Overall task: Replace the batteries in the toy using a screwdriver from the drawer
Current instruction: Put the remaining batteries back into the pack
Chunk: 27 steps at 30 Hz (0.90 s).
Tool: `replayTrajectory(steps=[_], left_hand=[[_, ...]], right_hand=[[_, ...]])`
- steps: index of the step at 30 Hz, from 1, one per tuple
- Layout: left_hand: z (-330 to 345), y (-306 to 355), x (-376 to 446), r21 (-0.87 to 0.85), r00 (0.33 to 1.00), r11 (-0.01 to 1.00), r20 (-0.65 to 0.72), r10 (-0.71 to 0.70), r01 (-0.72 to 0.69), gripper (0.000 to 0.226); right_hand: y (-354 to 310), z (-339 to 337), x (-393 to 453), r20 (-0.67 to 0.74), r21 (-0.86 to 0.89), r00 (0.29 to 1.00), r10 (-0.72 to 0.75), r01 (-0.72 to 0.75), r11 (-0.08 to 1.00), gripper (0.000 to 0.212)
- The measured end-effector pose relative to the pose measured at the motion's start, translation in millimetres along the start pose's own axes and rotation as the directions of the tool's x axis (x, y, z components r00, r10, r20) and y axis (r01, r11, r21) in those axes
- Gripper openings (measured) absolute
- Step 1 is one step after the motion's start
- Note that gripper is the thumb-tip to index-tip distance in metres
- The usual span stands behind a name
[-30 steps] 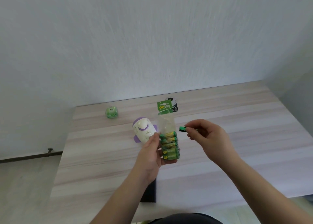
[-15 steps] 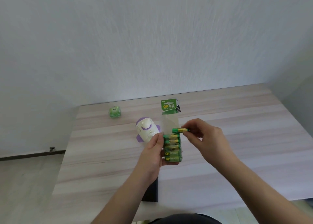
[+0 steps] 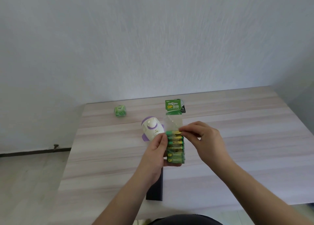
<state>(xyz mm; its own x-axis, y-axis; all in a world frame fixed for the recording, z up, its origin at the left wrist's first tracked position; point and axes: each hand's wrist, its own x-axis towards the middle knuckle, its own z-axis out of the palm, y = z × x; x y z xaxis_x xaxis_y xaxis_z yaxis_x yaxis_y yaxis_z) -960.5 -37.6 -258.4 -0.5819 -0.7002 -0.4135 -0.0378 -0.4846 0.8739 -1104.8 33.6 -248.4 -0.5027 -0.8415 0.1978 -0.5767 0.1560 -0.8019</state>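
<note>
The left hand (image 3: 157, 154) gripped a strip pack of green and gold batteries (image 3: 175, 149) from its left side, thumb on the front and fingers curled behind, holding it upright above the bench (image 3: 237, 122). The right hand (image 3: 203, 139) pinched the right end of the topmost battery (image 3: 173, 132) between thumb and fingertips; that battery lay level at the top of the row, touching the one below. Above it the clear plastic sleeve stood empty, capped by a green printed header card (image 3: 172, 105) (brand letters GP readable). The toy (image 3: 152, 128), white with purple trim, sat on the bench just behind the left hand. A small green cube (image 3: 120, 111) rested near the bench's far left corner, well apart from the toy. A dark flat object (image 3: 155, 189) lay at the near edge, below the left wrist.
</note>
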Motion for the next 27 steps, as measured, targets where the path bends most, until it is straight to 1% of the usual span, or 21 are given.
replayTrajectory(steps=[7,12,18,21,24,27], left_hand=[[-9,0,2,0.107,0.997,0.993,-0.048,0.057,-0.051,0.025],[-13,-1,3,0.190,0.992,0.977,-0.069,0.106,-0.092,0.020],[-17,-4,8,0.279,0.981,0.949,-0.089,0.174,-0.144,0.012],[-18,-6,10,0.247,0.985,0.962,-0.098,0.141,-0.113,0.014],[-18,-7,12,0.181,0.990,0.981,-0.108,0.089,-0.069,0.014],[-18,-6,15,0.112,0.989,0.993,-0.136,0.059,-0.044,0.014]], right_hand=[[-4,13,-2,-0.049,0.026,0.999,0.004,-0.002,1.000,0.009],[-5,20,-1,-0.062,0.025,0.998,-0.009,0.010,1.000,0.007],[-4,26,2,-0.035,0.069,0.996,0.077,-0.075,0.995,0.008],[-4,27,4,-0.029,0.046,0.999,0.046,-0.045,0.998,0.006],[-4,28,6,-0.016,0.022,1.000,0.010,-0.009,1.000,0.005],[-3,31,6,-0.004,0.012,1.000,0.005,-0.005,1.000,0.004]])
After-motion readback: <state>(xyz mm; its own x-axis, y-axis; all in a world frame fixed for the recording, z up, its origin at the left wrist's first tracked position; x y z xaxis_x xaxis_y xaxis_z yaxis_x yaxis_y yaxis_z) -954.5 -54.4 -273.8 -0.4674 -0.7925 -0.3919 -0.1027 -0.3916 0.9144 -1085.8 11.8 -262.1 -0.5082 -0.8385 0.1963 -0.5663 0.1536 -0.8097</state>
